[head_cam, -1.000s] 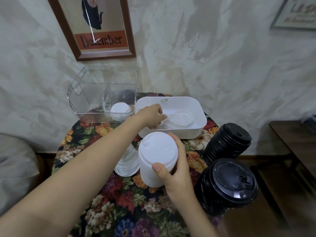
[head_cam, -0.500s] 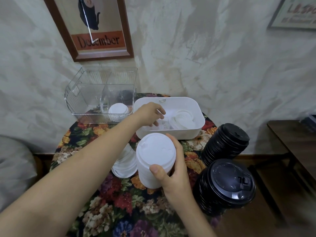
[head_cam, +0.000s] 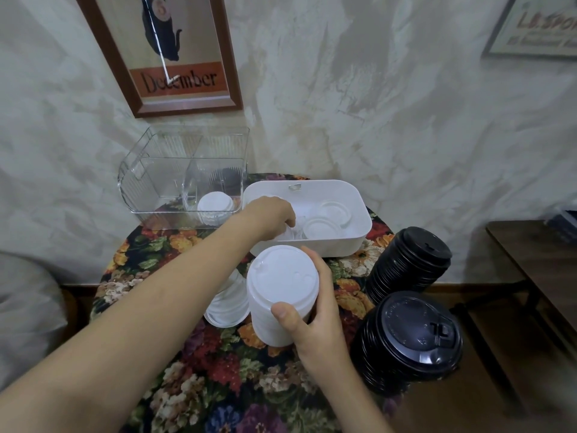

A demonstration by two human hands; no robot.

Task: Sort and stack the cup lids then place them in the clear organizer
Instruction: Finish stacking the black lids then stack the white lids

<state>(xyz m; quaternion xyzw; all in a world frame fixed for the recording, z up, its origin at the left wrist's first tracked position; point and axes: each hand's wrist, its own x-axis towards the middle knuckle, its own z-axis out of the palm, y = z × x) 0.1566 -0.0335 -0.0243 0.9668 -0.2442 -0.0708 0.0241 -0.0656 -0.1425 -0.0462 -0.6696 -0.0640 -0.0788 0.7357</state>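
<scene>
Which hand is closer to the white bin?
Left. The left hand dips into the white bin; the right hand holds the white lid stack in front of it.

Organizer point(head_cam: 150, 182) left of bin point(head_cam: 327, 249) (adjacent)

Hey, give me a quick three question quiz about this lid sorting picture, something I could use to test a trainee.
1. Fill the gap: the lid stack at the front of the clear organizer is ____ in colour.
2. True or false: the right hand holds black lids.
3. The left hand reaches into: A the white bin; B the clear organizer; C a black stack.
Key: 1 white; 2 false, it holds a white stack; 3 A.
</scene>
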